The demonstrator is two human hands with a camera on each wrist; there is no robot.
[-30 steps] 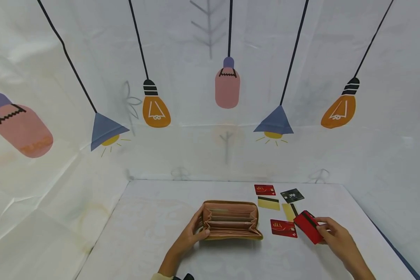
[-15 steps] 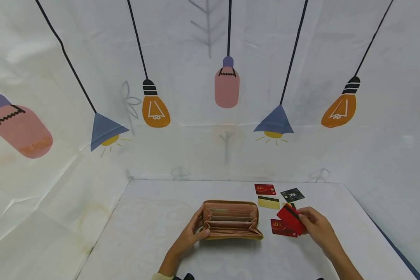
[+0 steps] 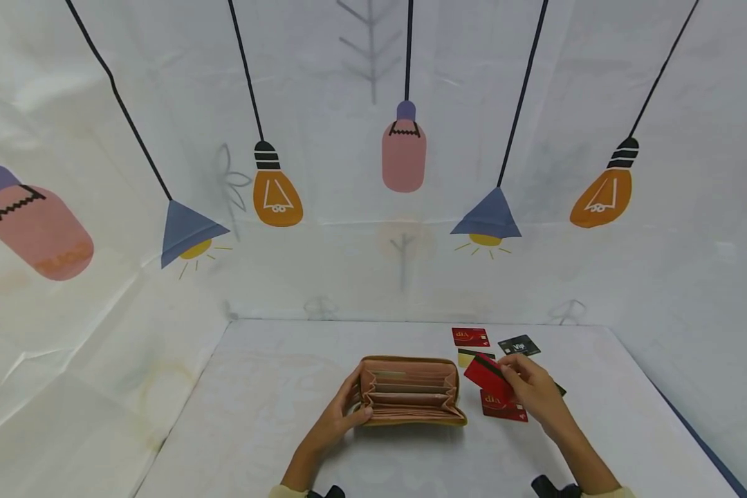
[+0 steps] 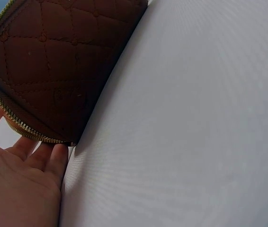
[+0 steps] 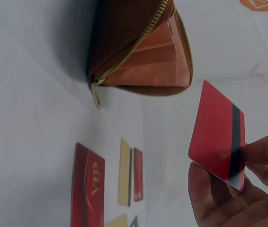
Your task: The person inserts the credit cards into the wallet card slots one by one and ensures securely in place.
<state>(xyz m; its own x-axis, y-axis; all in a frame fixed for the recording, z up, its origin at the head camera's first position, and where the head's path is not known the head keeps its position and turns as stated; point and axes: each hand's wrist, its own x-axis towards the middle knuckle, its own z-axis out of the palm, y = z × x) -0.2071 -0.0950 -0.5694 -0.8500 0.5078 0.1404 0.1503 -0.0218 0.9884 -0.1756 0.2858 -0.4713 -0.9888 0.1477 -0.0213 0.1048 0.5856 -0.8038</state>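
Note:
A brown zip-around wallet stands spread on the white table, its pink slotted inside facing up and forward. My left hand grips its left end, thumb at the front edge; the left wrist view shows fingertips against the quilted outer side. Right of the wallet, my right hand pinches a red card with a black stripe between thumb and fingers. That card is raised and tilted, partly covering a red VIP card lying on the table.
Farther back lie another red VIP card, a yellow striped card and a black VIP card. A dark corner of something shows beside the right hand. White sheeting with printed lamps rises behind the table.
My right hand has moved left with the red card, toward the wallet, now hiding the second yellow card. My left hand and the wallet have stayed in place.

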